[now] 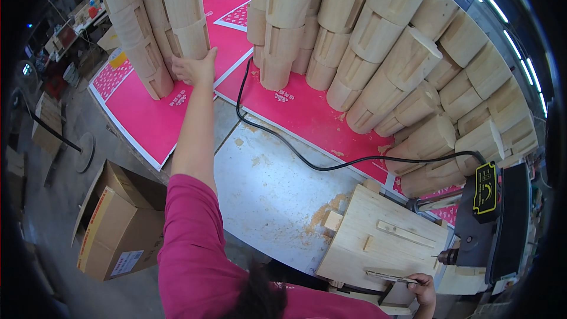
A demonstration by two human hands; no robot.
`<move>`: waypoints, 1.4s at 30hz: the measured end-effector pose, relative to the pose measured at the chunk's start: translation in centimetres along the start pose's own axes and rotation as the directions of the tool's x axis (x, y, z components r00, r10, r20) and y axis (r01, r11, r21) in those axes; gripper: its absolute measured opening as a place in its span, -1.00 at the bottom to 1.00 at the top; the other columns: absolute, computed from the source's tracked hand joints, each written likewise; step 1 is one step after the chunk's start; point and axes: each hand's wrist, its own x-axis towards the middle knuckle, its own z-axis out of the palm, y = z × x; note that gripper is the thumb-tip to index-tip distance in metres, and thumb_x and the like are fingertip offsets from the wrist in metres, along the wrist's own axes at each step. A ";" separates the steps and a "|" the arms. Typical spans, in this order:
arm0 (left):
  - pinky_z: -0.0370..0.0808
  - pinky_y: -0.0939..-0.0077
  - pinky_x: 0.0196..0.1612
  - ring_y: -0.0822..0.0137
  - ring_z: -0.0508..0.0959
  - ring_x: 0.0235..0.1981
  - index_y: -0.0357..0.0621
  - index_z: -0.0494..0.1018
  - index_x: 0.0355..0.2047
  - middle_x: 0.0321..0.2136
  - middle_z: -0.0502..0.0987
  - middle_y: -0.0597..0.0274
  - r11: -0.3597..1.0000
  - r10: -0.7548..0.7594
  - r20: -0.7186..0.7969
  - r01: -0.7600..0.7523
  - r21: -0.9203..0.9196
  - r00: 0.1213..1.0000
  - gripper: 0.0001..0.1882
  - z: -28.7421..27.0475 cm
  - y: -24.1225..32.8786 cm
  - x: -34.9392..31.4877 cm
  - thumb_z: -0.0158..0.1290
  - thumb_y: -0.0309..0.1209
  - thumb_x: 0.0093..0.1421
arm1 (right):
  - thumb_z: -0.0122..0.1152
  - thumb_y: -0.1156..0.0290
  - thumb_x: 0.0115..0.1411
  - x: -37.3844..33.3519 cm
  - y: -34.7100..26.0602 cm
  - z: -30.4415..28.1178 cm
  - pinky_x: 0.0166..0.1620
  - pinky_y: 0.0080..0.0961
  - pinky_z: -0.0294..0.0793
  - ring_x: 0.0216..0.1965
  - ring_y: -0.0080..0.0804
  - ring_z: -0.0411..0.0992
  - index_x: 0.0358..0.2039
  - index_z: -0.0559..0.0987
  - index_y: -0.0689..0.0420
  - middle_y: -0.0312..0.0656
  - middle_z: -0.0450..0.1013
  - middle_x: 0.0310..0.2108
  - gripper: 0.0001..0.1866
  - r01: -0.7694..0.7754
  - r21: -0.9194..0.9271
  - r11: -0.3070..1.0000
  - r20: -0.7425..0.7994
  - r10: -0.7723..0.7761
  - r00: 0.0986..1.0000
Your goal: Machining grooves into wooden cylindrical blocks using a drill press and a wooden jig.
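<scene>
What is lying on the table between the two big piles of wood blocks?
Between the left stack and right pile, the head view shows pink sheets and a black cable.

Loads going on around the drill press (493, 224), which is sitting at the near right of the bench. A black cable (277, 136) is snaking away from it across the grey benchtop (266, 183). Pink printed sheets (147, 115) are lying well beyond it, toward the far left. An open cardboard box (118, 224) is sitting on the floor, far left of it. Sawdust (325, 210) is lying just left of it.
</scene>
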 end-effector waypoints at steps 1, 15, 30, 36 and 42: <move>0.17 0.03 0.06 -0.09 0.16 0.06 -0.28 -0.02 0.10 0.01 0.12 -0.13 0.997 0.065 -0.080 -0.068 -0.036 0.995 0.12 0.0 1.1 -1.4 0.36 -0.09 -0.38 | 0.26 0.58 -0.22 -0.1 -0.2 0.3 -0.36 -0.68 0.36 -0.50 -0.58 0.39 -0.45 0.56 0.29 -0.24 0.50 -0.52 -0.78 0.017 -0.006 1.000 0.003 -0.017 1.000; 0.12 0.17 0.13 -0.01 0.09 0.12 -0.31 0.06 0.05 0.06 0.10 -0.14 0.641 0.685 -0.098 -0.661 -0.391 0.722 0.03 -1.7 22.4 -8.7 0.34 -0.04 -0.33 | 0.36 0.57 -0.20 -0.5 -0.1 0.8 -0.34 -0.69 0.38 -0.46 -0.61 0.40 -0.43 0.56 0.28 -0.27 0.50 -0.49 -0.76 0.035 0.062 0.997 0.007 -0.036 0.999; 0.18 0.21 0.09 0.01 0.19 0.06 -0.38 0.02 0.07 0.01 0.14 -0.18 0.594 0.610 0.121 -0.351 -0.724 0.783 0.03 -1.7 30.2 -12.8 0.25 0.03 -0.23 | 0.37 0.54 -0.17 -0.3 0.4 0.5 -0.33 -0.74 0.35 -0.45 -0.63 0.39 -0.42 0.57 0.28 -0.30 0.49 -0.49 -0.76 0.089 0.117 0.989 0.092 -0.100 0.991; 0.19 0.25 0.11 -0.05 0.21 0.06 -0.40 -0.02 0.08 -0.01 0.20 -0.24 0.659 0.638 0.177 -0.413 -0.628 0.749 0.11 -1.2 30.5 -19.0 0.34 -0.09 -0.36 | 0.33 0.56 -0.10 -0.8 -0.2 0.6 -0.33 -0.73 0.36 -0.43 -0.68 0.37 -0.36 0.55 0.26 -0.34 0.47 -0.47 -0.76 0.029 0.178 0.984 0.111 -0.049 0.993; 0.26 0.32 0.06 0.06 0.35 -0.02 -0.32 0.01 0.10 -0.04 0.29 -0.14 0.703 0.594 0.190 -0.390 -0.595 0.782 0.08 -4.0 29.6 -18.5 0.34 -0.12 -0.36 | 0.31 0.58 -0.09 0.1 0.7 0.1 -0.29 -0.71 0.38 -0.39 -0.67 0.39 -0.36 0.55 0.27 -0.32 0.47 -0.46 -0.78 0.171 0.101 0.980 0.200 -0.189 0.961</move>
